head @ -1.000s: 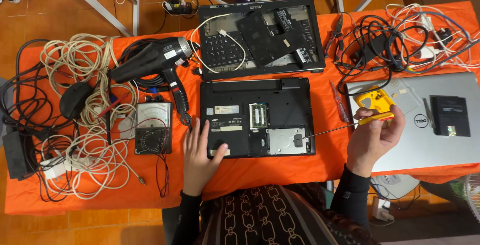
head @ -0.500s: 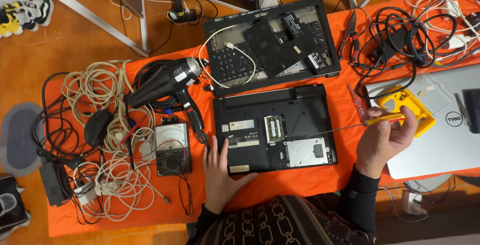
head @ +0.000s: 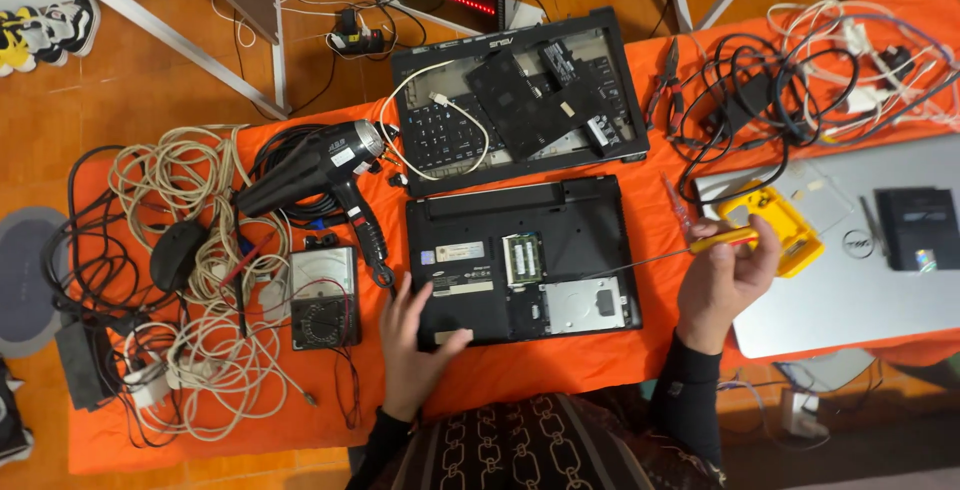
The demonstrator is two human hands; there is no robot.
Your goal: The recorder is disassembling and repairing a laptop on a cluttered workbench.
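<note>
I see the tabletop (head: 560, 370) under an orange cloth, crowded edge to edge. The largest thing in play is the upturned black laptop (head: 522, 258), lying near the front edge at the middle, its bottom panels off so the memory slot and the metal drive bay show. Behind it, toward the back edge, lies a stripped laptop shell (head: 515, 100); a silver laptop (head: 850, 270) sits closed at the right edge, a black hair dryer (head: 320, 170) and a meter (head: 323, 297) to the left among tangled cables.

My left hand (head: 415, 345) lies flat and spread on the black laptop's front left corner, pinning it. My right hand (head: 722, 280) is closed round the yellow handle of a screwdriver (head: 690, 248), the thin shaft reaching left to the drive bay.

I judge the laptop stiff and fairly heavy, with fragile exposed parts; best held by its outer edges. The screwdriver is light and rigid, best gripped at the handle.
</note>
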